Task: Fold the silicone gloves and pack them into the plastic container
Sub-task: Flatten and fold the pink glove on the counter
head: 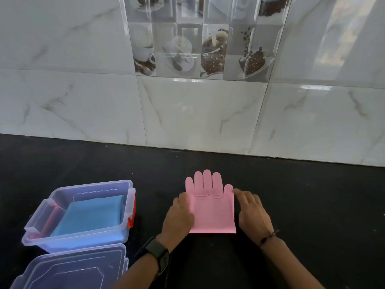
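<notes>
Glove (212, 211), pink, lies flat on the black counter (312, 205), long axis running away from the person, fingers toward the wall. Left hand (180, 217) and right hand (253, 213) press its side edges, palms down, gripping nothing. Container (41, 226) stands open at left, nearer the left hand, blue folded glove (91, 215) inside.

container (83, 213) open-topped | lid (70, 270) just before it | counter (312, 205) rightward bare
</notes>
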`<move>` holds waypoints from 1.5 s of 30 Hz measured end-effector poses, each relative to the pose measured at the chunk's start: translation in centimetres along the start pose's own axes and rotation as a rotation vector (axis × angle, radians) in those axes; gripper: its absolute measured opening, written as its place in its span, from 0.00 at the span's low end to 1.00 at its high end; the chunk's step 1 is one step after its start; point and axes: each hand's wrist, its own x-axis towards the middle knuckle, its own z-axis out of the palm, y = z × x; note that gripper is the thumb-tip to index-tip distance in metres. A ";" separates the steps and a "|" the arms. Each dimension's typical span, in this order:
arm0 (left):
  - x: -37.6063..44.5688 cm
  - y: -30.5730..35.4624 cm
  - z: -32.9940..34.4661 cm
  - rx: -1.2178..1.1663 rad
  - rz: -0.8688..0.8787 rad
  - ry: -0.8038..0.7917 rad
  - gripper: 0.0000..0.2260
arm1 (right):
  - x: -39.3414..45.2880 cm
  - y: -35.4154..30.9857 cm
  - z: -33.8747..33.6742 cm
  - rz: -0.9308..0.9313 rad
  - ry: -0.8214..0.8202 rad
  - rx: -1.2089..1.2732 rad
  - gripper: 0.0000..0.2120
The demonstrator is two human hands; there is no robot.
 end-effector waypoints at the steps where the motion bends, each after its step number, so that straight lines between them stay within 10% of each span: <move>1: 0.0 -0.2 0.0 0.108 0.112 0.063 0.19 | 0.0 0.6 0.0 -0.176 -0.041 -0.144 0.30; 5: 0.7 -1.9 0.1 0.399 0.553 0.004 0.21 | 0.1 2.0 -0.4 -0.724 -0.160 -0.445 0.32; 11: 1.6 -3.4 0.9 0.481 0.586 -0.138 0.32 | 0.8 1.9 -1.1 -0.823 -0.091 -0.539 0.25; 19: 0.4 -3.0 -0.1 0.036 0.281 -0.291 0.30 | -1.2 0.6 0.2 0.007 -0.005 0.697 0.18; 24: -1.0 -1.9 1.2 -0.135 0.234 -0.167 0.20 | -3.7 0.0 -0.1 0.144 0.008 1.134 0.19; 35: 1.0 1.1 1.0 -0.521 -0.059 0.056 0.12 | -0.2 -1.0 0.2 0.158 0.084 0.483 0.12; 45: 4.5 4.9 -0.6 0.055 -0.313 -0.115 0.19 | 2.4 -3.7 0.6 0.729 -0.111 0.271 0.25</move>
